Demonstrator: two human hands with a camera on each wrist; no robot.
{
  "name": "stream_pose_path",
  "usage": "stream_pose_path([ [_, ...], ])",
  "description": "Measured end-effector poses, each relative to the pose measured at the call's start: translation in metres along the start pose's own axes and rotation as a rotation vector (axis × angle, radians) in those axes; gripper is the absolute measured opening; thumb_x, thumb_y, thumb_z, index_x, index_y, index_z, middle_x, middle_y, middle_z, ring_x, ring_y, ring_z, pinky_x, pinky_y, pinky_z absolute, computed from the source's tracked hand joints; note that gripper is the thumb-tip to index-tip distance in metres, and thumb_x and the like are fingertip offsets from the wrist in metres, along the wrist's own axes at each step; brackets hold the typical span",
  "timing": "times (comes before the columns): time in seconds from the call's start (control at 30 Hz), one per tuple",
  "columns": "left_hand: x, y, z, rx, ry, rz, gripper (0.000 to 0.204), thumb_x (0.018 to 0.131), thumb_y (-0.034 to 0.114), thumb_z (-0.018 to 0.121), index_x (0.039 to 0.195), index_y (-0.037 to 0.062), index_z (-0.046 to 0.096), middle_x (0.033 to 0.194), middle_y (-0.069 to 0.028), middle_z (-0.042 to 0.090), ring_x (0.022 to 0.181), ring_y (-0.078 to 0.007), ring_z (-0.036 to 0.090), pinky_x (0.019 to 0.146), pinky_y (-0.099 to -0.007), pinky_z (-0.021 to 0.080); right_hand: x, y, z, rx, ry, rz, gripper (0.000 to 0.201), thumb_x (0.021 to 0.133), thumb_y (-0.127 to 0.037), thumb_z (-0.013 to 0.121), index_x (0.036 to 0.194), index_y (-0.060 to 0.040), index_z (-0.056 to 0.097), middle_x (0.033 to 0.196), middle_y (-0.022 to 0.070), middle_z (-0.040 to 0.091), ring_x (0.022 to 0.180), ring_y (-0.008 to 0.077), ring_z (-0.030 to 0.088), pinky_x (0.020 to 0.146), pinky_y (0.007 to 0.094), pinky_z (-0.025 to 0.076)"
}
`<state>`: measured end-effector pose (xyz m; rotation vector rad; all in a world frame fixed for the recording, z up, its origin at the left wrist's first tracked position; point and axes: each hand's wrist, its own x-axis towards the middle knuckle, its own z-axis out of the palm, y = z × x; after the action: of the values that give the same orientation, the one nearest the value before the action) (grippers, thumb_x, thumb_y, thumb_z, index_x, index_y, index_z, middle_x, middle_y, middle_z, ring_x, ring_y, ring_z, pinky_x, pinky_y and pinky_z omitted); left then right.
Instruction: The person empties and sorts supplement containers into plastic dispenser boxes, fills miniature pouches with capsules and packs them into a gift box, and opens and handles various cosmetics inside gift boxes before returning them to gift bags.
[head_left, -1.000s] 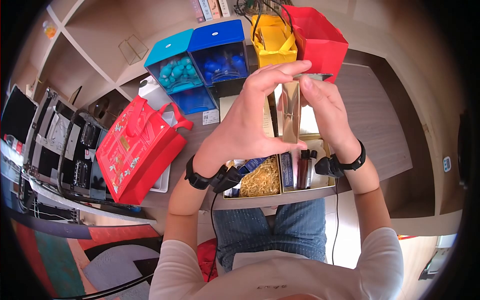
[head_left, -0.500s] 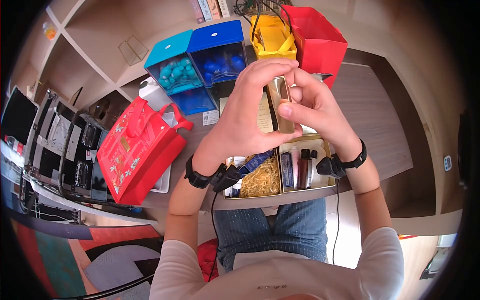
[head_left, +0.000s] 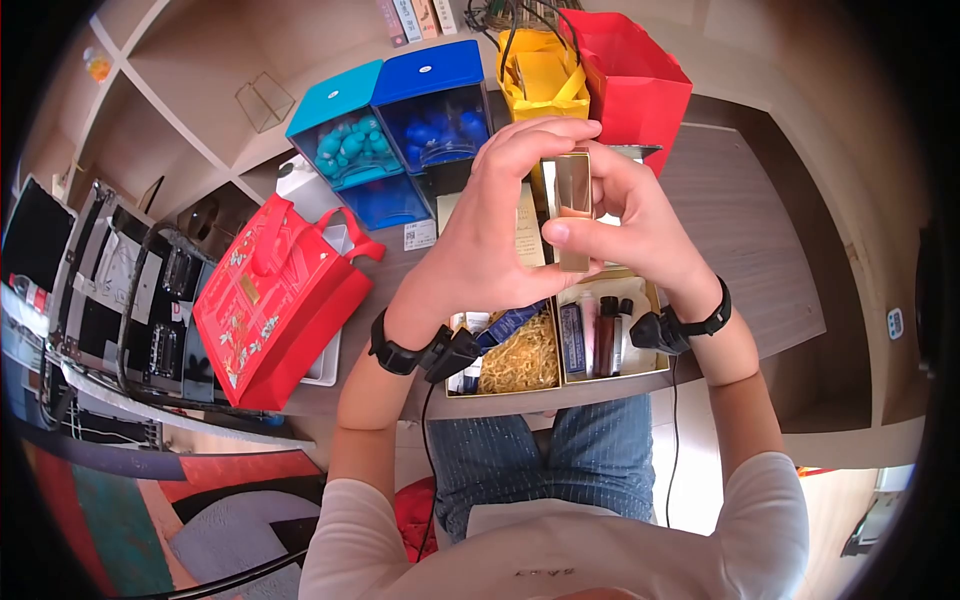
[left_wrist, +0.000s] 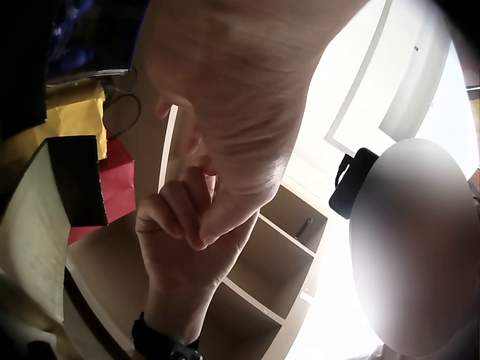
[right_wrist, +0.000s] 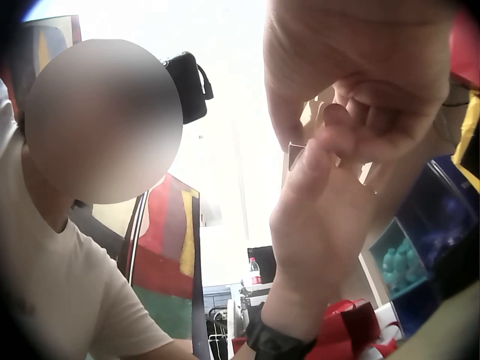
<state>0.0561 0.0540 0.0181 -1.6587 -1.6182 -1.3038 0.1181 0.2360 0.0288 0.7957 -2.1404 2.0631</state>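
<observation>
A shiny gold rectangular case (head_left: 572,182) is held above an open gift box (head_left: 600,381) in the head view. My left hand (head_left: 485,225) spans it from the left, fingers over its top end and thumb at its bottom end. From the right, my right hand (head_left: 645,220) pinches it, thumb across the front and fingers behind. In the right wrist view only a small edge of the case (right_wrist: 295,155) shows between the hands; in the left wrist view the hands hide it.
Inside the box are straw filling (head_left: 520,360), a blue tube (head_left: 513,325) and small bottles (head_left: 607,340). A red floral gift bag (head_left: 265,300) stands left. Blue and teal bins (head_left: 430,65), a yellow bag (head_left: 540,85) and a red bag (head_left: 640,100) line the back.
My right thumb has come down from near the case's top onto its front face. The case has shifted slightly left and up, tilting and then straightening. My left hand keeps its hold.
</observation>
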Motion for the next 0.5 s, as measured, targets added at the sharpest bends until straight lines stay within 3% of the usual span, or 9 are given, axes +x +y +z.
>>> stream_pose_path([
  [0.13, 0.000, 0.001, 0.001, -0.027, -0.015, -0.017, 0.096, 0.061, 0.008, 0.094, 0.140, 0.0099, 0.039, 0.145, -0.0159, 0.054, 0.137, -0.0362, 0.050, 0.112, -0.0469, 0.043, -0.002, 0.001, 0.001, -0.020, 0.010, -0.020, 0.028, 0.094, -0.016, 0.075, 0.114, -0.0003, 0.063, 0.073, -0.0043, 0.060, 0.061, 0.0008, 0.055, 0.050, 0.0193, 0.036],
  [0.2, 0.000, 0.002, 0.004, -0.083, 0.006, -0.050, 0.096, 0.061, 0.008, 0.094, 0.140, 0.0098, 0.039, 0.144, -0.0159, 0.055, 0.137, -0.0359, 0.050, 0.111, -0.0468, 0.044, -0.002, -0.009, 0.002, 0.244, -0.073, 0.037, 0.029, 0.096, -0.018, 0.071, 0.117, 0.0003, 0.064, 0.073, -0.0043, 0.059, 0.060, 0.0019, 0.054, 0.050, 0.0201, 0.036],
  [0.3, 0.001, 0.001, 0.007, -0.204, 0.064, -0.053, 0.095, 0.060, 0.009, 0.095, 0.139, 0.0100, 0.040, 0.141, -0.0145, 0.057, 0.137, -0.0355, 0.050, 0.110, -0.0459, 0.046, 0.001, -0.008, -0.008, 0.277, -0.157, 0.064, 0.031, 0.098, -0.021, 0.069, 0.120, 0.0005, 0.064, 0.073, -0.0034, 0.060, 0.057, 0.0034, 0.054, 0.052, 0.0203, 0.040],
  [0.37, 0.002, -0.003, 0.006, -0.147, 0.078, 0.027, 0.095, 0.060, 0.009, 0.095, 0.138, 0.0103, 0.041, 0.141, -0.0146, 0.057, 0.137, -0.0361, 0.050, 0.112, -0.0467, 0.043, 0.000, -0.011, -0.008, 0.218, -0.151, 0.070, 0.032, 0.097, -0.021, 0.070, 0.120, 0.0004, 0.064, 0.072, -0.0029, 0.061, 0.055, 0.0036, 0.053, 0.052, 0.0201, 0.041],
  [0.5, -0.001, -0.007, 0.002, -0.027, 0.027, 0.012, 0.096, 0.060, 0.008, 0.093, 0.138, 0.0103, 0.039, 0.142, -0.0155, 0.057, 0.137, -0.0367, 0.050, 0.114, -0.0475, 0.039, 0.000, -0.002, -0.001, 0.067, -0.049, -0.009, 0.035, 0.097, -0.024, 0.071, 0.120, 0.0008, 0.064, 0.072, -0.0024, 0.063, 0.051, 0.0031, 0.051, 0.051, 0.0196, 0.039],
])
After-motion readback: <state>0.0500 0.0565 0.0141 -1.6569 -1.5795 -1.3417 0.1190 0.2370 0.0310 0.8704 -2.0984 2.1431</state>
